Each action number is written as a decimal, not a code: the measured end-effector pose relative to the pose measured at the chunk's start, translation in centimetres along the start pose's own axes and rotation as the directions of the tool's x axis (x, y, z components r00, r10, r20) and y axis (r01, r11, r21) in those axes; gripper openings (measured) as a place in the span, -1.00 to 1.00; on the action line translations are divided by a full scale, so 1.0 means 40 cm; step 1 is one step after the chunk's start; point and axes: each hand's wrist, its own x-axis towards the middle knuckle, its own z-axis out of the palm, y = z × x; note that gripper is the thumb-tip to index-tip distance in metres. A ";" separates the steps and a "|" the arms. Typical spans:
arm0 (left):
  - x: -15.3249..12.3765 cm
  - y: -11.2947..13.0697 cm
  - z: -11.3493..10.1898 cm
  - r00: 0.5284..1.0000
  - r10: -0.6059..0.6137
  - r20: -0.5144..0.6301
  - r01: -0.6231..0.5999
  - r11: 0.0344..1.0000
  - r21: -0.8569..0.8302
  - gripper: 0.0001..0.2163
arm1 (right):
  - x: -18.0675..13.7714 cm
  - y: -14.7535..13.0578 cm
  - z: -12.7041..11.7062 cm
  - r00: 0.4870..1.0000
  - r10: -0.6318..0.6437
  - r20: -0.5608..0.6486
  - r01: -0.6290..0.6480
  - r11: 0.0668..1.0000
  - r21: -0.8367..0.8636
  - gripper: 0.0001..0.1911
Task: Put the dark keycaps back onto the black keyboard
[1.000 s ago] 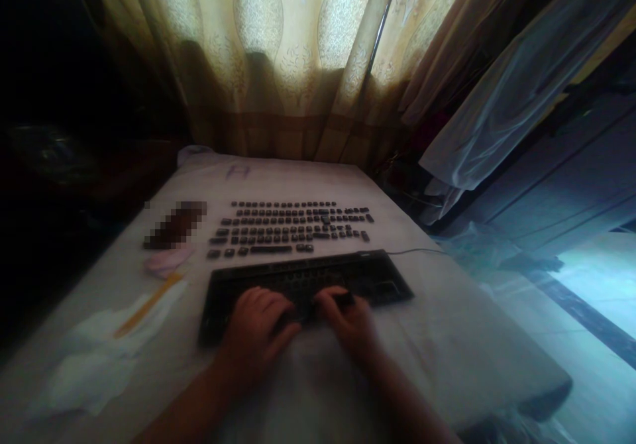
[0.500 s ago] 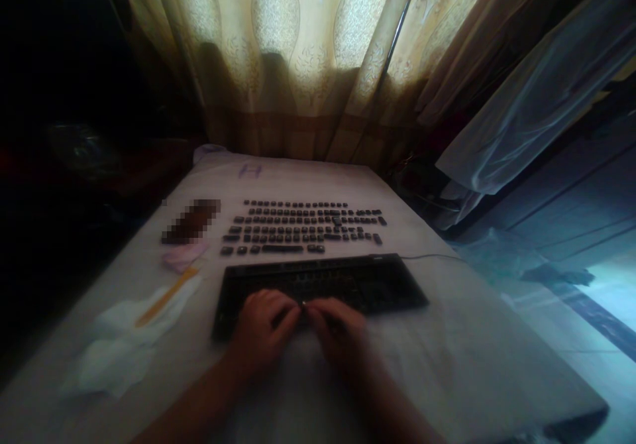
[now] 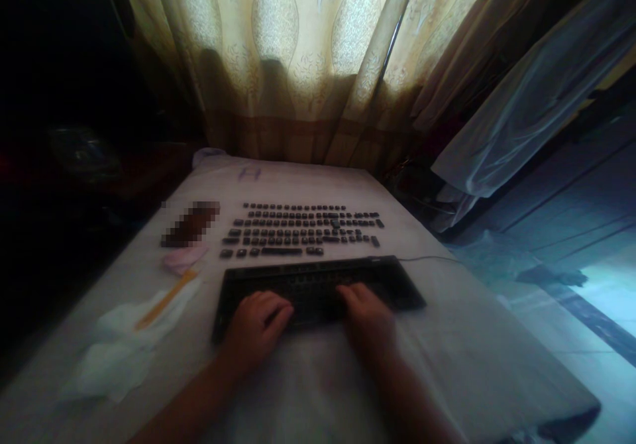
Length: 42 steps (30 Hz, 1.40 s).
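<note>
A black keyboard frame [image 3: 385, 282] lies across the white-covered table in front of me. Its loose keycaps [image 3: 298, 229] are laid out in rows on the cloth just behind it. My left hand [image 3: 253, 328] rests on the frame's left front part, fingers curled over the top and thumb along the near edge. My right hand [image 3: 366, 317] sits on the middle of the frame, its fingers bent down together onto the surface. The light is dim, so whatever is under the right fingertips is hidden.
A dark blurred-out object [image 3: 190, 224], a pink piece [image 3: 183, 258], an orange stick [image 3: 166, 298] and crumpled white tissue [image 3: 116, 354] lie at the left. A thin cable [image 3: 430, 258] runs right from the frame. Curtains [image 3: 298, 66] hang behind. The table's edge [image 3: 556, 397] drops off at the right.
My right hand has moved right along the frame, away from the left hand, which has stayed in place. The view has shifted slightly.
</note>
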 end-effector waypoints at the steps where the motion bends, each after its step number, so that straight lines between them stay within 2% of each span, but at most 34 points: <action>1: 0.000 -0.002 0.000 1.000 -0.001 -0.001 0.001 1.000 -0.005 -0.77 | 0.002 0.005 -0.001 1.000 -0.005 0.023 0.006 0.999 -0.031 -0.72; 5: 0.000 -0.006 -0.002 1.000 -0.004 -0.026 0.003 0.999 -0.033 -0.78 | 0.009 0.007 0.004 0.994 -0.036 0.100 0.044 0.996 -0.080 -0.76; 11: 0.004 -0.006 -0.007 0.998 -0.026 -0.049 0.023 0.997 -0.075 -0.79 | 0.012 -0.008 -0.006 0.986 -0.034 0.163 0.039 0.999 -0.028 -0.69; 15: 0.005 0.003 -0.010 0.999 -0.021 -0.035 0.019 0.998 -0.059 -0.78 | 0.018 -0.039 -0.032 0.990 -0.082 0.119 0.065 0.988 0.143 -0.68; 19: 0.002 0.004 -0.009 1.000 -0.001 -0.004 0.001 1.000 -0.024 -0.77 | 0.034 -0.080 -0.042 0.970 -0.240 0.025 0.218 0.914 0.343 -0.72; 23: -0.001 -0.004 -0.004 1.000 0.004 0.021 -0.003 1.000 -0.026 -0.75 | 0.048 -0.108 -0.032 0.947 -0.320 0.011 0.294 0.883 0.365 -0.85; 28: -0.001 -0.009 -0.002 1.000 0.005 0.024 -0.004 0.999 -0.047 -0.73 | 0.056 -0.110 -0.023 0.947 -0.318 0.048 0.276 0.880 0.386 -0.88; 32: 0.001 -0.015 -0.003 1.000 -0.006 0.005 0.006 0.997 -0.077 -0.76 | 0.108 -0.050 -0.022 0.955 -0.269 0.125 0.181 0.863 0.472 -0.79; 35: 0.000 -0.023 0.000 1.000 0.012 -0.005 -0.013 0.997 -0.071 -0.76 | 0.185 0.033 -0.010 0.975 -0.076 0.211 -0.024 0.901 0.434 -0.80; 37: -0.001 -0.028 0.002 0.999 0.034 -0.005 -0.034 0.997 -0.063 -0.75 | 0.236 0.087 0.006 0.947 0.081 0.310 -0.183 0.931 0.316 -0.80; 42: -0.002 -0.035 0.003 0.998 0.062 -0.017 -0.062 0.996 -0.061 -0.75 | 0.302 0.154 0.059 0.908 0.129 0.398 -0.238 0.941 0.239 -0.84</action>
